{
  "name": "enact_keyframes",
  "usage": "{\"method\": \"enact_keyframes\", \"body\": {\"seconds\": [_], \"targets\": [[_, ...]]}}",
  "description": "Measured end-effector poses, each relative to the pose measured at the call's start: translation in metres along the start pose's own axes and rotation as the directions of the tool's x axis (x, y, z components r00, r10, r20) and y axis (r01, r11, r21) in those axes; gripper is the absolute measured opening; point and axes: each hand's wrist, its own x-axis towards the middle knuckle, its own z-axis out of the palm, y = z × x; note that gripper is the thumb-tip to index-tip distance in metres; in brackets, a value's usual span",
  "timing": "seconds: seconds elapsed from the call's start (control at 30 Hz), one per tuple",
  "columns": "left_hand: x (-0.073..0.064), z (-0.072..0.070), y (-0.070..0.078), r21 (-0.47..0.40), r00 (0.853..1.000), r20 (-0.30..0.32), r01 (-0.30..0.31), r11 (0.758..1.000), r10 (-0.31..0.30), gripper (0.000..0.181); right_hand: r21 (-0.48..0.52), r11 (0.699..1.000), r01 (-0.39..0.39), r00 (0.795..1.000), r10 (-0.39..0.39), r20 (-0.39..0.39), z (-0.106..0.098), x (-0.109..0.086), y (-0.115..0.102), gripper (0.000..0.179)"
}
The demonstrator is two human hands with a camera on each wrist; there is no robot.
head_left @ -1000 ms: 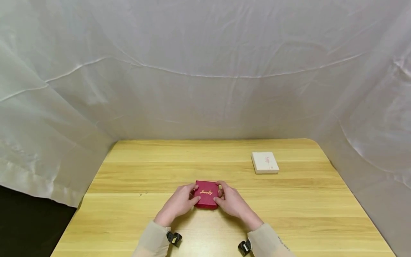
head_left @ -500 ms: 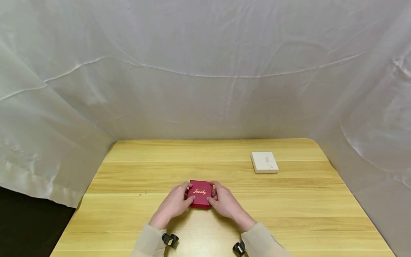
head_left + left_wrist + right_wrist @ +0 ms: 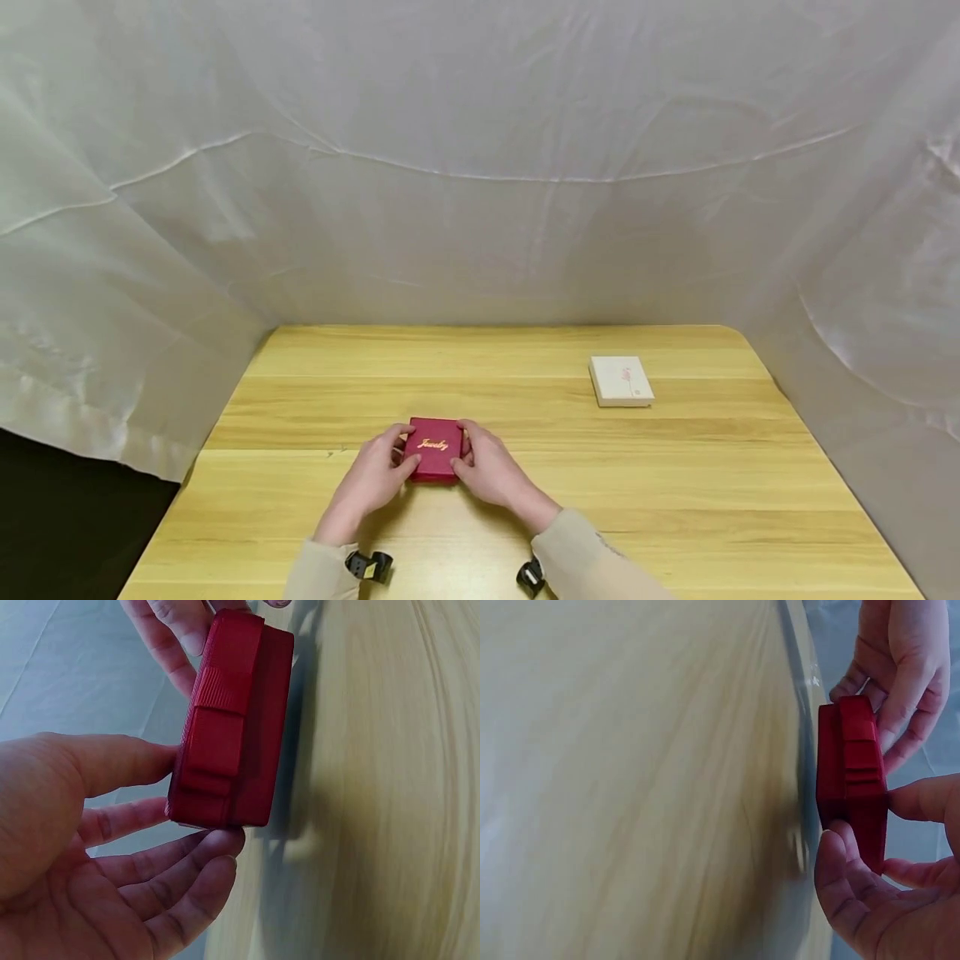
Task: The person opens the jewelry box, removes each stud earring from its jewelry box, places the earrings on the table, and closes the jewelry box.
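A small red jewelry box (image 3: 435, 454) with gold "Jewelry" lettering on its lid is held between both hands over the table. On its near side is a red ribbon bow (image 3: 214, 742). My left hand (image 3: 372, 473) grips the box's left side, thumb at the near corner and fingertips at the far corner and along the side. The right side is gripped by my right hand (image 3: 491, 471) in the same way, with fingers (image 3: 844, 877) reaching under the edge. A shadow falls on the wood beside the box in both wrist views.
A white box (image 3: 621, 382) with pink print lies toward the back right of the wooden table (image 3: 712, 467). Pale cloth (image 3: 480, 208) hangs behind the table and along both sides. A black camera (image 3: 370, 567) sits on the left wrist, another (image 3: 530, 577) on the right.
Both hands have carried the red jewelry box to the left, keeping their grip on its sides. The white box stays where it was.
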Motion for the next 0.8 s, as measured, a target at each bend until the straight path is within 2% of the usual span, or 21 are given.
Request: {"method": "enact_keyframes", "body": {"seconds": [0.23, 0.57, 0.8], "targets": [[-0.001, -0.007, -0.013, 0.007, 0.998, -0.059, 0.035, 0.999, -0.034, 0.045, 0.017, 1.0, 0.024, 1.0, -0.025, 0.011, 0.014, 0.012, -0.004, 0.061], [-0.007, -0.022, -0.031, 0.014, 0.993, -0.083, 0.084, 0.996, -0.082, 0.045, -0.007, 0.999, 0.047, 0.998, -0.047, 0.044, 0.033, 0.029, -0.014, 0.063], [-0.013, -0.027, -0.039, 0.032, 0.991, -0.103, 0.088, 0.996, -0.085, 0.041, -0.052, 0.997, 0.049, 0.997, -0.046, 0.068, 0.044, 0.032, -0.021, 0.062]]}}
